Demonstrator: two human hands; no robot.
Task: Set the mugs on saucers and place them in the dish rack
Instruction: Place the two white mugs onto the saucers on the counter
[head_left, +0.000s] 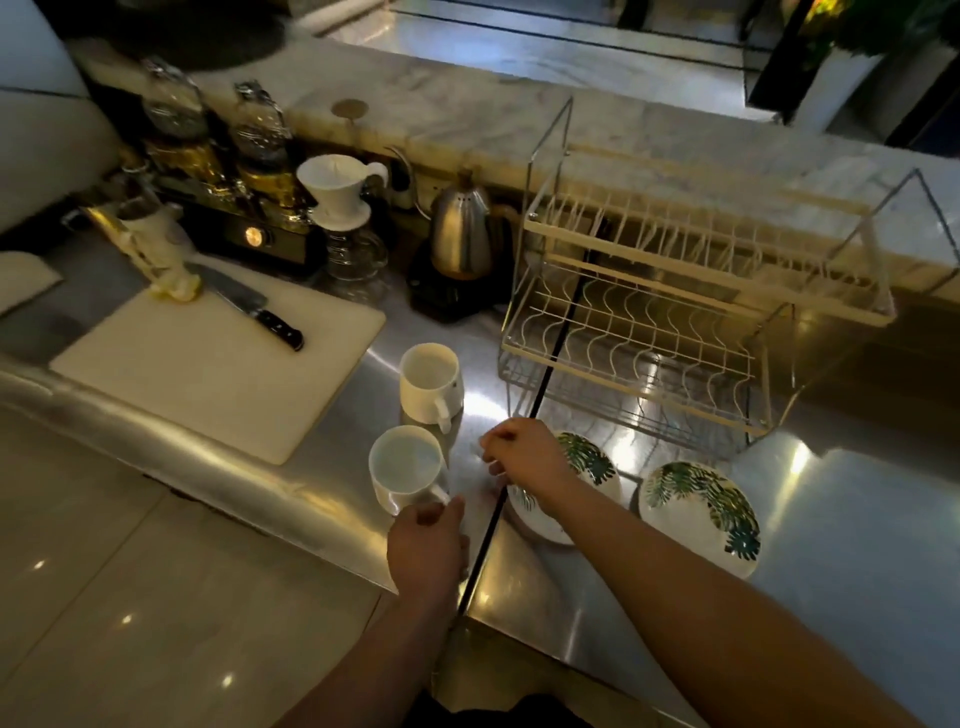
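Note:
Two white mugs stand upright on the steel counter: a far mug (430, 384) and a near mug (405, 467), handles pointing toward me. My left hand (428, 540) is at the near mug's handle, back of the hand up, so its grip is hidden. My right hand (524, 452) hovers with loosely curled fingers and nothing in it, right of the mugs and over the left leaf-patterned saucer (587, 467), which my forearm partly covers. A second leaf-patterned saucer (698, 514) lies to its right. The two-tier wire dish rack (649, 312) stands behind the saucers with nothing in it.
A white cutting board (218, 364) with a knife (249, 312) lies to the left. Behind the mugs stand a steel kettle (462, 228), a white pour-over dripper (337, 197) and glass jars. The counter's front edge runs just below my left hand.

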